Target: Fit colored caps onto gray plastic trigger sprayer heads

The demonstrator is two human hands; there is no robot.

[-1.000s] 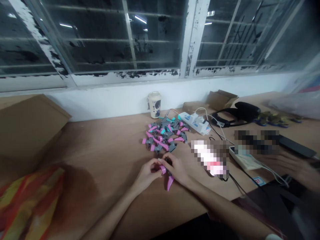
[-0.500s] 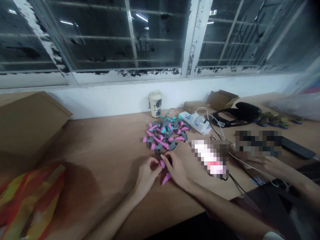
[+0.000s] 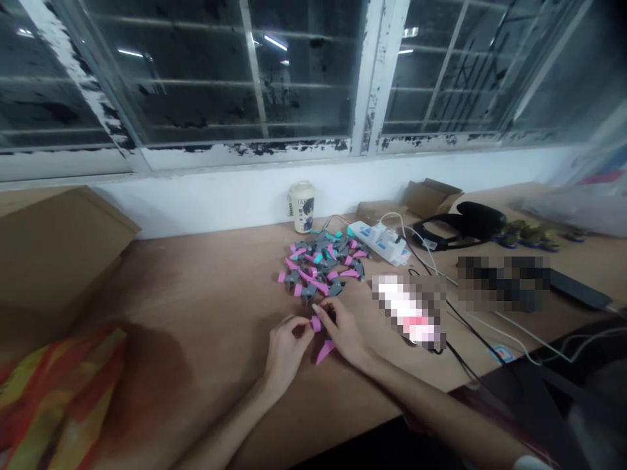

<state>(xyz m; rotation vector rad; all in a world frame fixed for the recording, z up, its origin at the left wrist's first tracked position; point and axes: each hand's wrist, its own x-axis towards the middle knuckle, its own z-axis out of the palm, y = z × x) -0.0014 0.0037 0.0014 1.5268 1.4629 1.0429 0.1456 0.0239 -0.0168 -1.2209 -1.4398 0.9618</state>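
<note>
A grey trigger spray head with pink parts (image 3: 324, 352) is in my right hand (image 3: 345, 334), whose fingers wrap round its body and hide most of it. Its pink trigger sticks out below the palm, and the pink collar points left. My left hand (image 3: 288, 349) is closed in a pinch at that collar, thumb and forefinger touching its edge. Just beyond my hands lies a pile of similar spray heads (image 3: 321, 287), grey with pink or turquoise parts.
Behind the pile stands a paper cup (image 3: 302, 207). To the right are a white power strip (image 3: 381, 243) with cables, a blurred-out bright device (image 3: 409, 312) and a black headset (image 3: 458, 225). A cardboard box (image 3: 63, 254) and a red-yellow bag (image 3: 59, 391) are at left.
Another person's hand and forearm at the right have gone out of view. My left fingers have shifted slightly at the collar; my right hand keeps its grip. The view has tilted a little.
</note>
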